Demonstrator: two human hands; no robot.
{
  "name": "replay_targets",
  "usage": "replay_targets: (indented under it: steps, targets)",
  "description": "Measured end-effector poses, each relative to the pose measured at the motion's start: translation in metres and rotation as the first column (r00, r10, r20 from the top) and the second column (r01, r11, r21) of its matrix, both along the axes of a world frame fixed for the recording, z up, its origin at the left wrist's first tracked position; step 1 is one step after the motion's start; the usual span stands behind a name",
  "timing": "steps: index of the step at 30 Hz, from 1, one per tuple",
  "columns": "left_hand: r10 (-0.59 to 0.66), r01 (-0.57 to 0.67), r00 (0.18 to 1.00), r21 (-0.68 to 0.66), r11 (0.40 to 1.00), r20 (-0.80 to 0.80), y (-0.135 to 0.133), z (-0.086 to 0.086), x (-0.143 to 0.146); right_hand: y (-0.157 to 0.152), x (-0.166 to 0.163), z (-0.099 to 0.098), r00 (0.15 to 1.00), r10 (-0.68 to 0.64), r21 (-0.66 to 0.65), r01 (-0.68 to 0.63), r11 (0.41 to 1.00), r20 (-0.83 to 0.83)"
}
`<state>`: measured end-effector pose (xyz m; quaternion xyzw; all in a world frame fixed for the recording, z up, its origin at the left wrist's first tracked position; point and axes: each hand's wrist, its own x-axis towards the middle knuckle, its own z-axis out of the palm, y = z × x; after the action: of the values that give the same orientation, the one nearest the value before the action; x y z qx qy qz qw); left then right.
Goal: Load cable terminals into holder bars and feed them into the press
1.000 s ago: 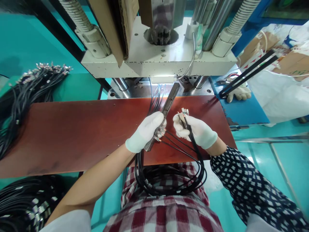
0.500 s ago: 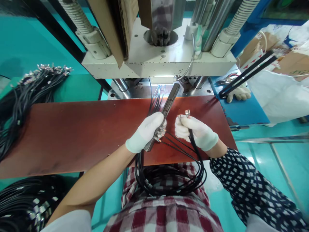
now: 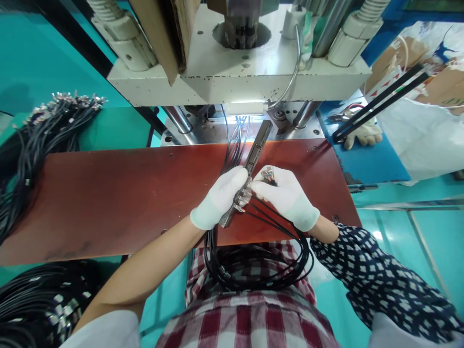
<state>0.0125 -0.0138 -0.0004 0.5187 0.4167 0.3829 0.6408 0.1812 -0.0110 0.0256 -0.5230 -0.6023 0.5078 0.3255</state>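
Note:
My gloved left hand point(image 3: 227, 191) is closed round a long dark metal bar point(image 3: 259, 141) with slots along it, tilted over the board. Several small metal cable ends sit along the bar beside my left fingers. My gloved right hand point(image 3: 281, 193) is closed on black cables, whose metal connectors point(image 3: 268, 174) poke up above the fingers. Its thumb and fingertips meet the bar's right side, close to my left fingers; what they pinch there is too small to make out. The coiled black cables point(image 3: 253, 285) hang down over my lap.
A white press point(image 3: 174, 87) with steel posts stands behind the reddish-brown board point(image 3: 119, 198). Thin cables point(image 3: 235, 145) run out from under it. Cable bundles lie at left, one with metal ends point(image 3: 65, 108), another coiled point(image 3: 43, 299). A spare glove point(image 3: 364, 134) rests on a blue shelf.
My right hand has moved left with its cables, up to the bar and my left fingers. The left hand and the bar stay almost in place; the view has shifted slightly.

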Motion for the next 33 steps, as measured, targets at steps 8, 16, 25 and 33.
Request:
replay_targets:
  steps: [8,16,25,33]
  targets:
    - [0.116,-0.023,0.950,0.306,0.952,-0.289,-0.001,0.003,0.003,-0.007,-0.002,-0.008,0.999,-0.029,0.035,0.029,0.999,0.028]
    - [-0.044,0.057,0.988,0.082,0.995,-0.148,0.001,0.003,0.000,-0.010,0.014,-0.004,0.994,0.109,0.137,-0.110,0.984,0.014]
    - [-0.099,0.101,0.994,0.040,0.994,-0.048,0.005,0.003,-0.004,-0.012,0.025,-0.001,0.998,-0.014,-0.058,0.010,0.998,-0.069]
    - [-0.138,0.138,0.990,0.001,0.990,-0.017,0.005,0.000,-0.004,-0.003,0.019,-0.001,0.979,0.004,-0.125,-0.030,0.992,-0.206]
